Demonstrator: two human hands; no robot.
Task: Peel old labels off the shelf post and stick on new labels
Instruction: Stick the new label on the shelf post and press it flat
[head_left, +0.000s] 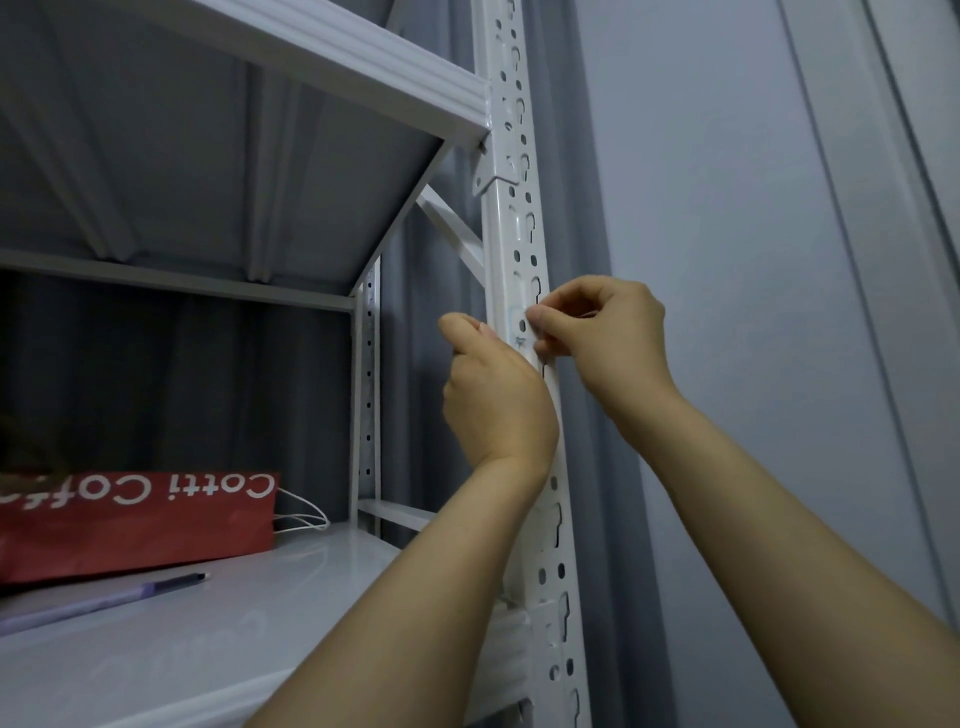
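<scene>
Grey curtain behind our white rack, with a red paper bag and a pen lying on its shelf. Up on the shelf post, our left hand is curled against the left edge, can't tell if it's gripping. Our right hand pinches the little label stuck there.

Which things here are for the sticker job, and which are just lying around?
For the job:
shelf post
label on the post
right hand, pinching the label
left hand, at the post

Just lying about:
red Cotti paper bag
pen
</scene>
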